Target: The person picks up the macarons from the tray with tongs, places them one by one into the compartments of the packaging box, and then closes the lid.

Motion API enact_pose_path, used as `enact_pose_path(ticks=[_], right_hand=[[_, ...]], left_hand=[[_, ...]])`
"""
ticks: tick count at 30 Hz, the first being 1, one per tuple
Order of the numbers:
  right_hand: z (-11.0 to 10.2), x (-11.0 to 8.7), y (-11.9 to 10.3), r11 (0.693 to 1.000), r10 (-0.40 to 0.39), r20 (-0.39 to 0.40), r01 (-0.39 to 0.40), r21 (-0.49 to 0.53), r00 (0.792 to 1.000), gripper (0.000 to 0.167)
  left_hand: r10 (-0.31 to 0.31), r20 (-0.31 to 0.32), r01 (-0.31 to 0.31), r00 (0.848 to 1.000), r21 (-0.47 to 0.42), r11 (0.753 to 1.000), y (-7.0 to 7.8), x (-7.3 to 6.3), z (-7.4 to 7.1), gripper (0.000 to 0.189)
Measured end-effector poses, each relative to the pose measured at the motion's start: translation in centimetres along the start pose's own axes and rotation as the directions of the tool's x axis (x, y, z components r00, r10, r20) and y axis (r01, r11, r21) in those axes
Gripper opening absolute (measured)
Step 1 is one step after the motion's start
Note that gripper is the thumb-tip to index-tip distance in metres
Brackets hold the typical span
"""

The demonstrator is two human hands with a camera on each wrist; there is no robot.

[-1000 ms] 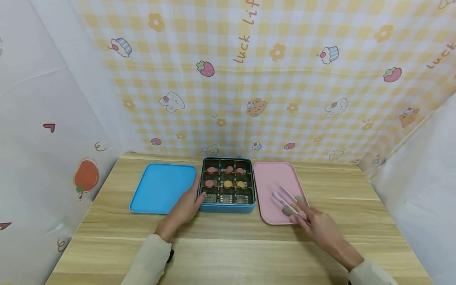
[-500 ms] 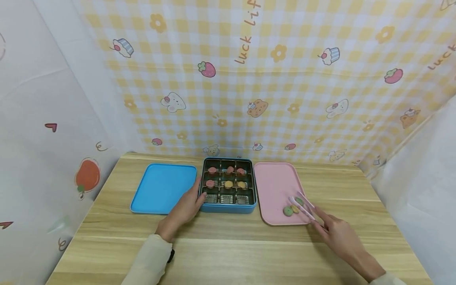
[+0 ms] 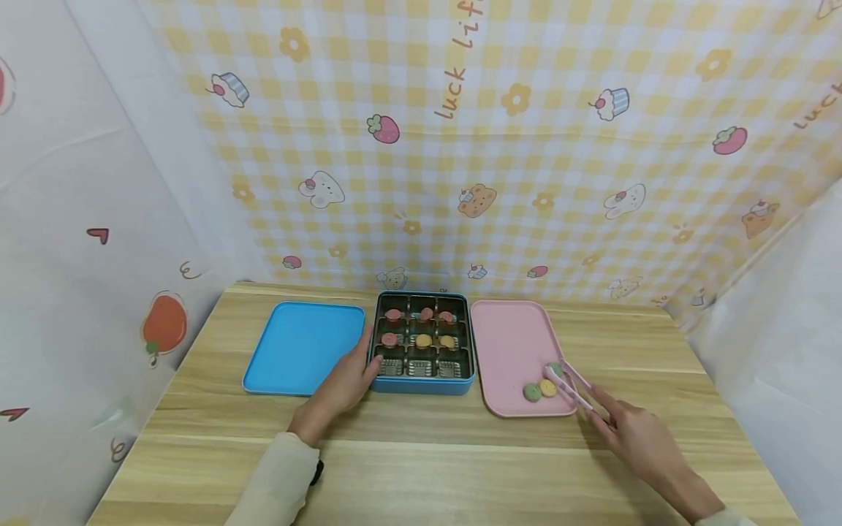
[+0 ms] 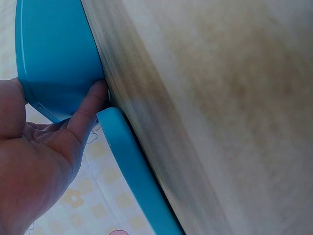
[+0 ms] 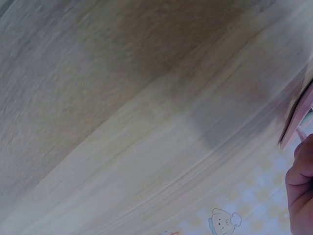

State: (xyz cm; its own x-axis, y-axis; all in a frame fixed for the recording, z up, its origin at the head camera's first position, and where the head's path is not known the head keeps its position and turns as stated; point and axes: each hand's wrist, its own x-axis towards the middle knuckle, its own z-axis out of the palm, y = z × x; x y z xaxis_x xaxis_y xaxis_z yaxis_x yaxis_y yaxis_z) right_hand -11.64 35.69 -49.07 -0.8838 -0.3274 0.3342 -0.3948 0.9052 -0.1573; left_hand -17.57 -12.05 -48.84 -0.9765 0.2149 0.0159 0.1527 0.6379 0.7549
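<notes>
My left hand (image 3: 343, 380) grips the left side of a blue square box (image 3: 422, 387). In the left wrist view the thumb lies at the box's rim and a finger runs along its wall. Inside, a dark divided insert carries pink cookies (image 3: 392, 315) and yellow cookies (image 3: 423, 341) in its back and middle rows. My right hand (image 3: 641, 442) holds pale pink tongs (image 3: 571, 391) over the pink tray (image 3: 509, 343); their tips are at a green cookie (image 3: 555, 367). Beside it lie a yellow cookie (image 3: 547, 388) and another green cookie (image 3: 532, 392).
A blue lid (image 3: 302, 347) lies flat left of the box, close by my left hand. All stand on a wooden table (image 3: 460, 475), with a yellow checked cloth (image 3: 421, 146) hanging behind and white cloth (image 3: 79, 292) at the side.
My right hand has moved right and back towards the tray's right edge, bringing the tongs from over the tray's middle to the green cookie. The left hand stays on the box.
</notes>
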Motion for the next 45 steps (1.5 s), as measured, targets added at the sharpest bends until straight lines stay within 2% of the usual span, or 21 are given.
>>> enact_pose_path(ticks=[5, 13, 26, 32, 39, 45], right_hand=[[0.2, 0.1, -0.2, 1.000, -0.016, 0.005, 0.016, -0.009, 1.000, 0.047], [0.5, 0.2, -0.5, 1.000, 0.014, -0.004, -0.013, 0.012, 1.000, 0.046], [0.9, 1.7, -2.1, 0.998, 0.000, -0.038, 0.003, 0.056, 0.999, 0.044], [1.3, 2.6, -3.1, 0.996, -0.009, -0.031, 0.012, 0.085, 0.999, 0.046], [1.5, 3.7, -4.0, 0.994, -0.022, -0.034, 0.026, 0.110, 0.999, 0.045], [1.7, 4.3, -4.7, 0.987, -0.022, -0.016, 0.024, 0.158, 1.000, 0.044]], left_hand=[[-0.002, 0.017, 0.003, 1.000, -0.024, 1.000, 0.1, 0.1, 0.0, 0.067], [-0.020, 0.028, 0.021, 0.999, -0.031, 0.999, 0.3, 0.1, -0.1, 0.068], [0.028, -0.010, -0.028, 1.000, 0.015, 1.000, 0.1, -0.2, 0.0, 0.064], [0.006, 0.001, -0.006, 1.000, -0.004, 1.000, 0.2, -0.3, 0.0, 0.066], [-0.049, 0.019, 0.049, 0.999, 0.000, 0.999, 0.2, 0.0, 0.0, 0.069], [-0.045, 0.025, 0.045, 0.999, -0.004, 0.999, 0.2, 0.1, -0.1, 0.068]])
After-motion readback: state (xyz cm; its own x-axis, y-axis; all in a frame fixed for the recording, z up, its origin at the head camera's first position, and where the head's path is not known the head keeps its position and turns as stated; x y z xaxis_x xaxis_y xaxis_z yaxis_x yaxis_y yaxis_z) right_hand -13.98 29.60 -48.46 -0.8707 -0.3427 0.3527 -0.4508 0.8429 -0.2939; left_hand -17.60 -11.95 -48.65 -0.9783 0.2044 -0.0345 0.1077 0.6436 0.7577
